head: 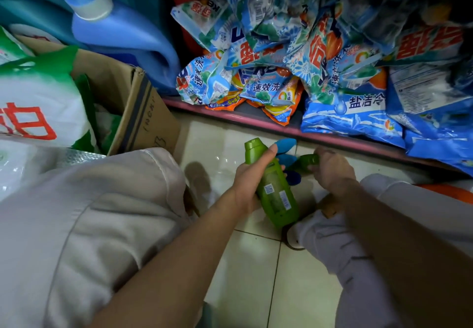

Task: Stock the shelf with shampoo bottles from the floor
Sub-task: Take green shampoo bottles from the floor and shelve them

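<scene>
Centre of frame, low over the tiled floor (256, 271): left hand (249, 176) wraps around a green shampoo bottle (275, 189), fingers curled over its upper body, cap pointing toward the upper left, base tilted down toward lower centre. Bottle is lifted off the floor, back label with barcodes facing the camera. Just right of it, right hand (332, 169) closes on a second green bottle (307, 162); only its cap end shows past the fingers, so whether it is off the floor yet can't be told. Between the two hands, blue caps (285, 146) of more bottles poke out, mostly hidden; count unclear.

Upper half of frame: bottom shelf with a pink front edge (230, 115), piled with detergent powder bags (345, 76). Upper left: blue detergent jugs (122, 33). Left edge: cardboard box (143, 112) and a green-and-white bag (38, 97). Light trousers, knees on either side of the frame.

Step in hand, as judged: pick-up phase, both hands loaded or loading, nothing shelved yet in this view. Next move calls for raising both bottles clear of the blue ones and carrying them up to a shelf spot. The visible shelf is crammed with bags, so a free shampoo slot probably lies out of frame; keep both grips firm on the slick plastic.
</scene>
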